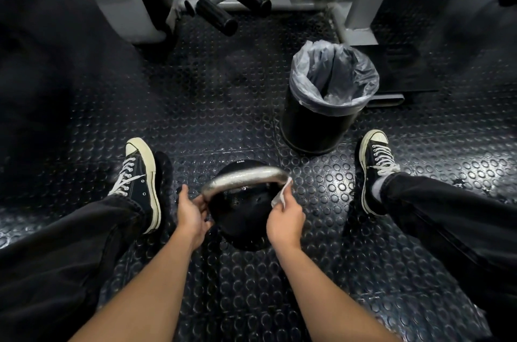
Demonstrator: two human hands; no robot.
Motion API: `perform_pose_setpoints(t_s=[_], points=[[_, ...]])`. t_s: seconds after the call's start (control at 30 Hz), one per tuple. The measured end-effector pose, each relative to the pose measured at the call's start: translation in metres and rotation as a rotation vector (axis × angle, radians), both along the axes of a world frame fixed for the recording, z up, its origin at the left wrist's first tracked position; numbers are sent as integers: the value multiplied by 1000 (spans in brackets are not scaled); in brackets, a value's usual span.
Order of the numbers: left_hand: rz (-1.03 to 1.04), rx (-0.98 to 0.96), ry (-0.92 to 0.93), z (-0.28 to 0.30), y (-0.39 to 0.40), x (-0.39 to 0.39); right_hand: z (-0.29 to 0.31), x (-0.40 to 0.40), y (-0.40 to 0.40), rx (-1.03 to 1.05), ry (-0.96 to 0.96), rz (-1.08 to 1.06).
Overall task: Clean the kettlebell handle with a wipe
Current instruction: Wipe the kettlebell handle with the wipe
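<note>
Left hand [191, 214] grip clamped on silver metal kettlebell handle [246, 177]; right hand [285, 220] grip pinches white wipe [283, 193] at handle's right end. Risk: your pinch is light, so wipe may slip; loosen left grip and black kettlebell [240, 218] may tip on studded rubber floor [223, 106].

Kettlebell [240, 218] between shoes; bin [327, 117] behind (rightward).

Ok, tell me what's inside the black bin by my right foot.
The round black bin holds a translucent plastic liner, folded over its rim and crumpled inward. No rubbish shows in the opening. The liner's folds hide the bottom, so anything lying there cannot be seen.
</note>
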State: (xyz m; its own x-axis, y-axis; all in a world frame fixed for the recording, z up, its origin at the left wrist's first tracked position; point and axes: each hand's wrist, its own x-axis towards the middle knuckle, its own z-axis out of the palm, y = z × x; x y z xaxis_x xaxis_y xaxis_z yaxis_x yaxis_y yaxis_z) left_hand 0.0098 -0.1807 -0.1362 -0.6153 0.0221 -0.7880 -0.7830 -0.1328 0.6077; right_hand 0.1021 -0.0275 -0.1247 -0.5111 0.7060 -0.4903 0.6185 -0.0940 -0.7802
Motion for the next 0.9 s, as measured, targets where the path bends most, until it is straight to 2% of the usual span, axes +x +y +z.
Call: perform_pose_setpoints(t_s=[0.2,0.37,0.53,0.7,0.9], points=[[-7,2,5,-1,0,0,3,-19,4,-33,46,-119],[-7,20,20,-4,1,2,9,-2,-12,-10,-6,-20],[-6,34,27,-5,1,0,11,-22,-5,-39,41,-157],[-6,52,17,-8,0,0,9,-6,-18,-10,12,-68],[-14,49,16,-5,1,1,11,-19,-10,-40,55,-178]])
